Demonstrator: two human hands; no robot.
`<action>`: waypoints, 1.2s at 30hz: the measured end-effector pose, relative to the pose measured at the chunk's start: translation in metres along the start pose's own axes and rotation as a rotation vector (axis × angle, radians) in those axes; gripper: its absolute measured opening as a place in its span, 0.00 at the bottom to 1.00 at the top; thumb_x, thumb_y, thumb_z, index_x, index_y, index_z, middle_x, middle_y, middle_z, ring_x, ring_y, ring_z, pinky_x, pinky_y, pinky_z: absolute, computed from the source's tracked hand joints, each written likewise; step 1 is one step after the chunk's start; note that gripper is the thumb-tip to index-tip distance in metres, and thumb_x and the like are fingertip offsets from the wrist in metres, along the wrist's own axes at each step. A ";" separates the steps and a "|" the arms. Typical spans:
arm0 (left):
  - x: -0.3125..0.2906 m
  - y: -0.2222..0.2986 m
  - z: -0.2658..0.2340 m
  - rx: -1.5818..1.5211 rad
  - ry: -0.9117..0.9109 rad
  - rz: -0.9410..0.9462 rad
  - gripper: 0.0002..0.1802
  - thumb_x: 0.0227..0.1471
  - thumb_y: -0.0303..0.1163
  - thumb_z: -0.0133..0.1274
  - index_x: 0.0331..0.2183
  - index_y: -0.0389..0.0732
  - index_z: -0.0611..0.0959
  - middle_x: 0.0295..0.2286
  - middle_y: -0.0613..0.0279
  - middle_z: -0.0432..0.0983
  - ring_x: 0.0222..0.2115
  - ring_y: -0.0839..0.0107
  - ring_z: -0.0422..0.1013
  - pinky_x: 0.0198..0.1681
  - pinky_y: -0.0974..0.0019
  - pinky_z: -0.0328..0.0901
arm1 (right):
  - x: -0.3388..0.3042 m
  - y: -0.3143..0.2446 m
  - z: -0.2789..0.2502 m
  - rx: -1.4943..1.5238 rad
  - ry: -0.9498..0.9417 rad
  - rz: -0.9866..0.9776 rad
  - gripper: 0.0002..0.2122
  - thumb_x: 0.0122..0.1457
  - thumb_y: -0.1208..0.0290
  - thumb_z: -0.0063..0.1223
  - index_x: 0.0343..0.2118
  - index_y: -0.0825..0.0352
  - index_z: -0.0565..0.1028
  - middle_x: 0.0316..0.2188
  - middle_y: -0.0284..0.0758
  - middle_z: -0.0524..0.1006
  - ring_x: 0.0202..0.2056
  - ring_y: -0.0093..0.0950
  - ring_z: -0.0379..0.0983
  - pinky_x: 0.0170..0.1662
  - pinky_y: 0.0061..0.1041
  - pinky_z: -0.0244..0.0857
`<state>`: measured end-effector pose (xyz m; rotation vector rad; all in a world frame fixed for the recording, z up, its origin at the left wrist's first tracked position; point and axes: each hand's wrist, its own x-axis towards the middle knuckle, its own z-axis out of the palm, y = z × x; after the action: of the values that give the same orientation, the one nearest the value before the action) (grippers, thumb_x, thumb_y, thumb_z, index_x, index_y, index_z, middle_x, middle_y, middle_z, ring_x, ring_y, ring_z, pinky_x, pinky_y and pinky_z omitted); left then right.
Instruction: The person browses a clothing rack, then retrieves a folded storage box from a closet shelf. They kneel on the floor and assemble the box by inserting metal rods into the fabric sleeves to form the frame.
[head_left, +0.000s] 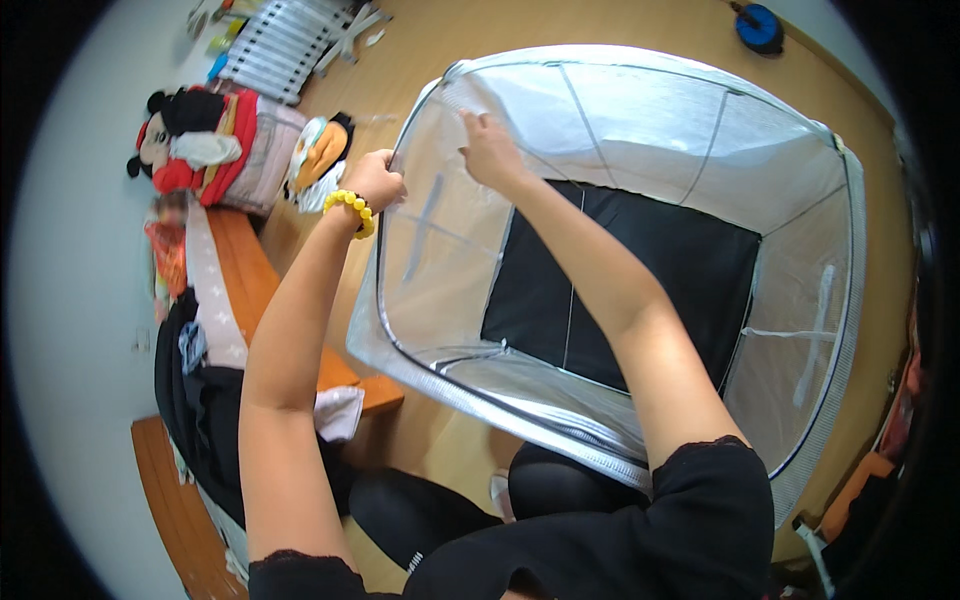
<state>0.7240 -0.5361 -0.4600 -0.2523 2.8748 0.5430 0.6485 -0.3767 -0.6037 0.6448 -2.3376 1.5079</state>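
A big collapsible box (650, 110) with thin, see-through whitish walls and a dark-edged rim stands open-topped in front of me. Its floor is a black panel (660, 245) crossed by a thin pale line. At the box's left side, my left hand (375, 182) is closed round the rim, a yellow bead bracelet (352, 210) on that wrist. My right hand (490, 152) reaches across the opening to the inner side of the far left wall. Its fingers are bent but apart, with nothing visible between them; whether they touch the wall I cannot tell.
A wooden bench (245, 265) runs along the left, with dark clothes (200, 400) by it. Beyond are a pink bag (270, 150), a cartoon plush (155, 145), clothing on the floor (320, 155) and a white slatted rack (280, 45). A blue wheel (760, 28) lies far right.
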 end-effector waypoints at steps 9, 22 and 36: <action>-0.119 -0.003 0.007 0.085 -0.002 -0.144 0.12 0.41 0.28 0.46 0.28 0.30 0.78 0.24 0.39 0.74 0.27 0.47 0.71 0.33 0.56 0.66 | -0.080 -0.071 0.004 0.454 -0.549 -0.037 0.11 0.51 0.71 0.56 0.36 0.70 0.75 0.36 0.47 0.76 0.38 0.43 0.74 0.42 0.37 0.67; -0.176 0.008 0.012 0.237 -0.032 -0.252 0.14 0.45 0.32 0.45 0.32 0.30 0.74 0.25 0.44 0.74 0.28 0.50 0.70 0.34 0.58 0.65 | -0.196 -0.124 0.009 0.552 -0.941 -0.237 0.08 0.53 0.74 0.47 0.35 0.69 0.74 0.28 0.48 0.76 0.34 0.46 0.73 0.37 0.38 0.66; -0.187 0.026 0.009 0.405 -0.010 -0.248 0.13 0.46 0.30 0.44 0.28 0.29 0.77 0.24 0.42 0.75 0.26 0.50 0.72 0.34 0.57 0.66 | -0.183 -0.135 0.003 0.621 -0.613 -0.157 0.14 0.59 0.75 0.44 0.48 0.59 0.67 0.25 0.45 0.74 0.29 0.47 0.72 0.32 0.40 0.64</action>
<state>0.9009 -0.4847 -0.4158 -0.5229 2.8032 -0.0829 0.8743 -0.3881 -0.5841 1.5928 -2.0733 2.2057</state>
